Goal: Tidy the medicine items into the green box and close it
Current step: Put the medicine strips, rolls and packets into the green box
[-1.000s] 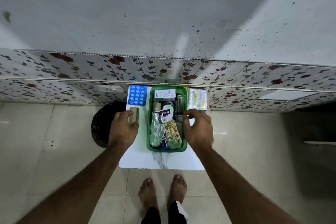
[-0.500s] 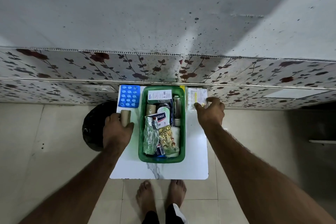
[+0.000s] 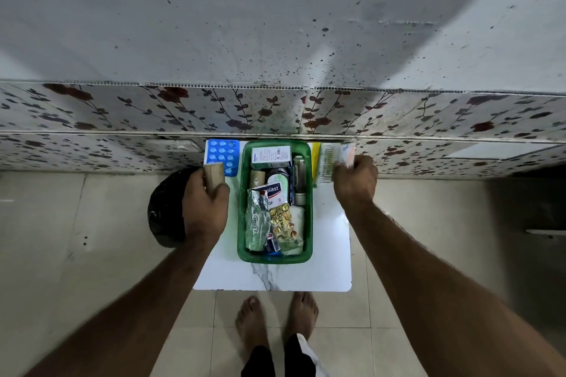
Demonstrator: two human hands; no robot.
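The open green box (image 3: 242, 217) stands on a small white marble-look table (image 3: 332, 254), filled with several medicine packs, tubes and blister strips. My left hand (image 3: 204, 205) grips a tan bandage roll (image 3: 213, 173) just left of the box. My right hand (image 3: 355, 182) holds a white and yellow medicine packet (image 3: 332, 157) lifted at the table's far right corner. A blue blister pack (image 3: 223, 155) lies at the far left corner, beyond the roll.
A floral-patterned wall panel (image 3: 275, 113) runs right behind the table. A black round object (image 3: 164, 217) sits on the tiled floor at the table's left. My bare feet (image 3: 275, 320) stand just in front of the table.
My right hand left the box, reached to the far right corner and took hold of the packet, now tilted up. My left hand lifted the roll slightly toward the blue blister pack.
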